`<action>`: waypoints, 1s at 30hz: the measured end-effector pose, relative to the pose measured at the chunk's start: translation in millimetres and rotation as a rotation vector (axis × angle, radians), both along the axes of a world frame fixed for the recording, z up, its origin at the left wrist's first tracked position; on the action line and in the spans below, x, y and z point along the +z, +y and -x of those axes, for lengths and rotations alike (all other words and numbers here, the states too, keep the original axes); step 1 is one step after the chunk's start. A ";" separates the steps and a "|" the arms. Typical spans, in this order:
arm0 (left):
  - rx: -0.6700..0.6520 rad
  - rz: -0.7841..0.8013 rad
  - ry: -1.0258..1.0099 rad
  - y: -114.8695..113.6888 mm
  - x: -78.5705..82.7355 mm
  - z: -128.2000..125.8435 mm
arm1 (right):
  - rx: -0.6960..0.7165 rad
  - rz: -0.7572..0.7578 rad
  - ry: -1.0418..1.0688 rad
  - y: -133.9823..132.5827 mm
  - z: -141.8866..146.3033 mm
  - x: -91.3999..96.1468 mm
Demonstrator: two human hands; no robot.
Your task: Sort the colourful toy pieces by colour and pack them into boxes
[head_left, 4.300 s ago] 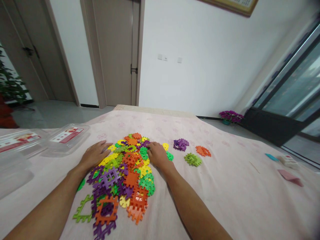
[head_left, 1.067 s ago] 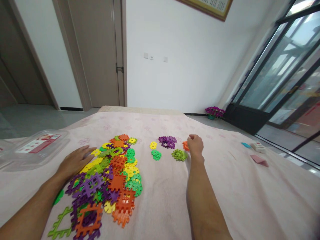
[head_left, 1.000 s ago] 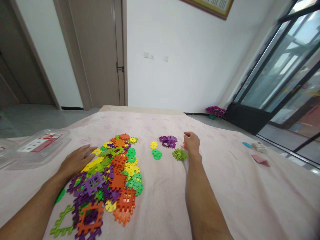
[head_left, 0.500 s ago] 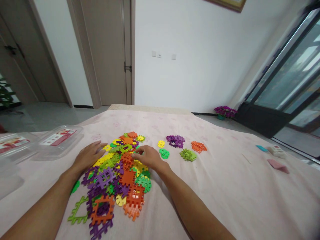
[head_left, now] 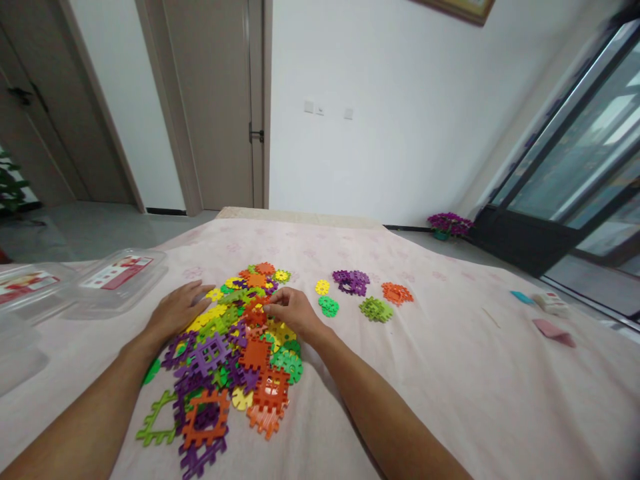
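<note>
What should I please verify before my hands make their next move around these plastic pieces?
1. Left hand at the left edge of the mixed-colour pile of flat notched plastic pieces: ok.
2. Right hand with its fingers at the pile's right side: ok.
3. Firm hold on a piece: cannot tell; the fingertips hide any grip.
4. Purple notched plastic cluster and lime-green notched plastic cluster apart: ok.
5. Yellow plastic disc apart from the bright-green plastic discs: cannot tell.
6. Pile down to one colour: not ok.
</note>
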State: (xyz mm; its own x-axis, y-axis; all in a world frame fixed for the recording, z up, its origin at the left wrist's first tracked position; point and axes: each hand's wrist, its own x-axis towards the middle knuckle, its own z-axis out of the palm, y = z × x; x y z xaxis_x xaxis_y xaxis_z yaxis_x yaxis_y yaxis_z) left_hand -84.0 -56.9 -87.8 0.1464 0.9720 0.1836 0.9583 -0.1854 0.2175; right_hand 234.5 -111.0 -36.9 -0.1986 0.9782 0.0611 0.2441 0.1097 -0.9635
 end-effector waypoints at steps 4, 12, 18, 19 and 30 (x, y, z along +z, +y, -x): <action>0.002 0.012 -0.014 3.6 -5.4 3.4 | -0.033 0.014 0.044 14.7 -24.6 11.9; -0.005 0.005 -0.046 9.7 -11.3 7.3 | -0.627 -0.235 -0.497 37.2 -150.3 34.9; -0.016 0.013 -0.038 9.7 -11.6 7.9 | -0.992 -0.078 -0.626 17.4 -221.2 36.4; -0.014 0.013 -0.039 9.7 -11.8 7.9 | -1.034 -0.039 -0.645 13.2 -228.4 35.4; -0.001 0.017 -0.016 6.5 -6.8 4.5 | -0.811 -0.236 -0.508 26.5 -197.6 36.3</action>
State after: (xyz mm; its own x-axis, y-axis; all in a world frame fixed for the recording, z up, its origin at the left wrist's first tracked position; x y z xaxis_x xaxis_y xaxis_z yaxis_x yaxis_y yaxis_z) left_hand -88.5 -50.4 -94.6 0.1441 0.9749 0.1699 0.9544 -0.1822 0.2363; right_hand 432.1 -84.5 -0.7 0.4705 0.8031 0.3656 0.7092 -0.0977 -0.6982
